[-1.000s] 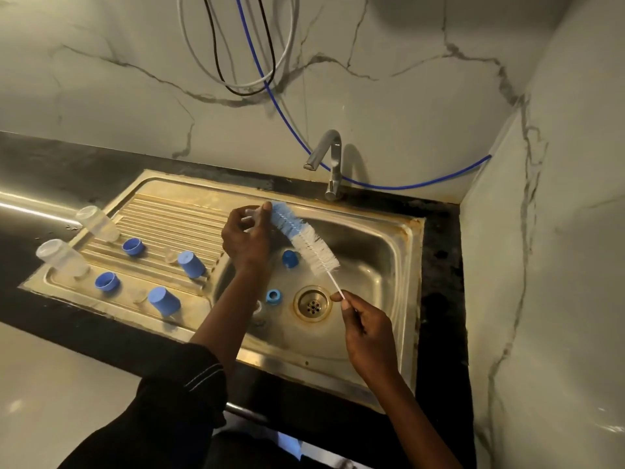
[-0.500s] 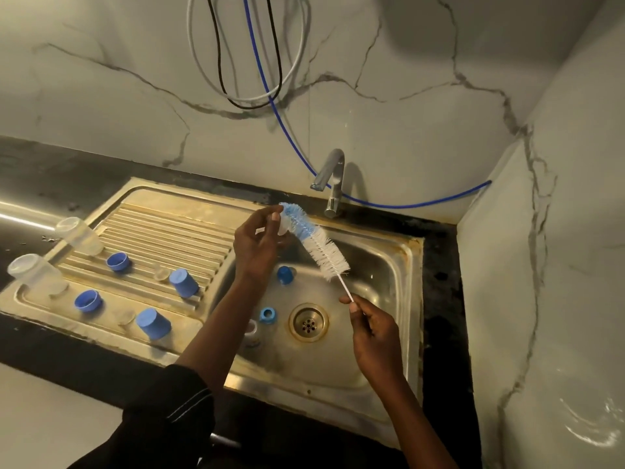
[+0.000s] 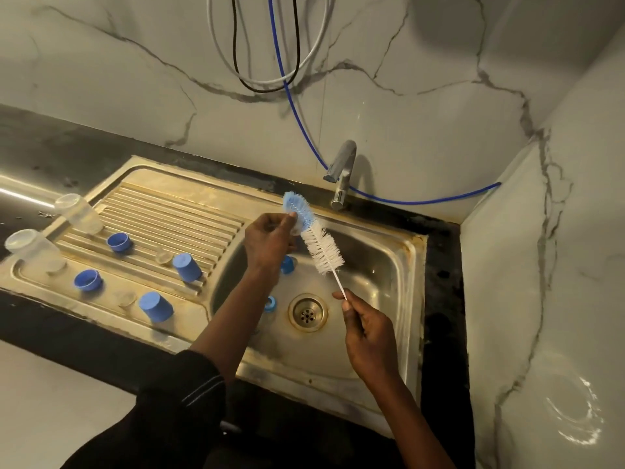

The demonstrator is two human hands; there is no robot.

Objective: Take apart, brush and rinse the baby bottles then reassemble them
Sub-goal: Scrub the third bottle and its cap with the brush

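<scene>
Pinching a clear part (image 3: 296, 229), left fingers (image 3: 277, 225) (right fingers (image 3: 348, 304) pinching the brush handle (image 3: 339, 282)), blue tip (image 3: 297, 206) now farther past.

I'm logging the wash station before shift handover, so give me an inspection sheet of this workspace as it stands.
Surface: steel sink with ribbed drainboard, set in a black counter.
Job's things: two clear bottles, two blue rings and two blue caps on the drainboard; two blue pieces in the basin.
Clutter: nothing seen.
Hands: left hand holds a small clear part against the brush; right hand pinches its wire handle.
Cables: white and black cable loops and a blue hose on the wall.
Surroundings: marble walls; tap, no water seen running.
</scene>
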